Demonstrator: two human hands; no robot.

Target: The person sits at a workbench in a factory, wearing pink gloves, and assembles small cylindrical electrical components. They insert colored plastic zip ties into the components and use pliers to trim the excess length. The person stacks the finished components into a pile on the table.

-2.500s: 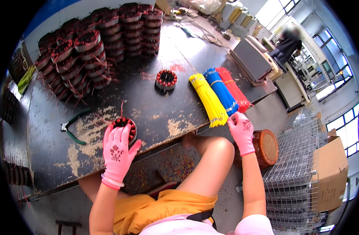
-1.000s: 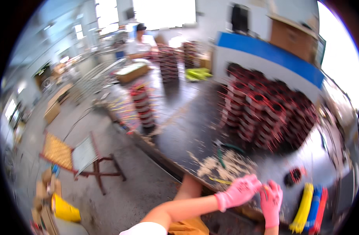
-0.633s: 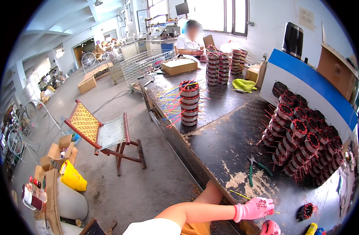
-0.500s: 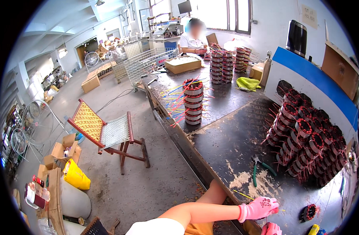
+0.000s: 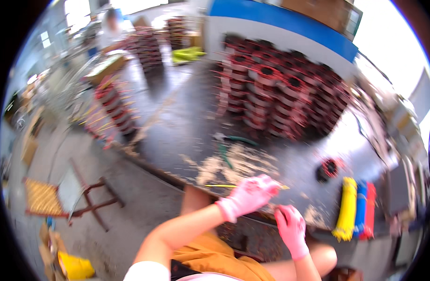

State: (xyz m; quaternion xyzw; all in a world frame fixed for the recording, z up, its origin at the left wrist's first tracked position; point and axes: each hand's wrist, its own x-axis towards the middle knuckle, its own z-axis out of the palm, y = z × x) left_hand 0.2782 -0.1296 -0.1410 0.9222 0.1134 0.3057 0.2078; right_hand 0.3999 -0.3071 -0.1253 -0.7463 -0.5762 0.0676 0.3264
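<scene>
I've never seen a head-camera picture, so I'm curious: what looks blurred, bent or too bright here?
Head view: motion-like blur smears the stator stacks and folding chair, less so the gloved right hand; head view: the front edge of the table bows and the corners are black, fisheye-style; head view: the upper-left window is burnt out to white, and glare washes the table's right side.

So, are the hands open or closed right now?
Left hand: curled over a yellow wire; its grip can't be told.
Right hand: bent, blurry; open or closed can't be told.
</scene>
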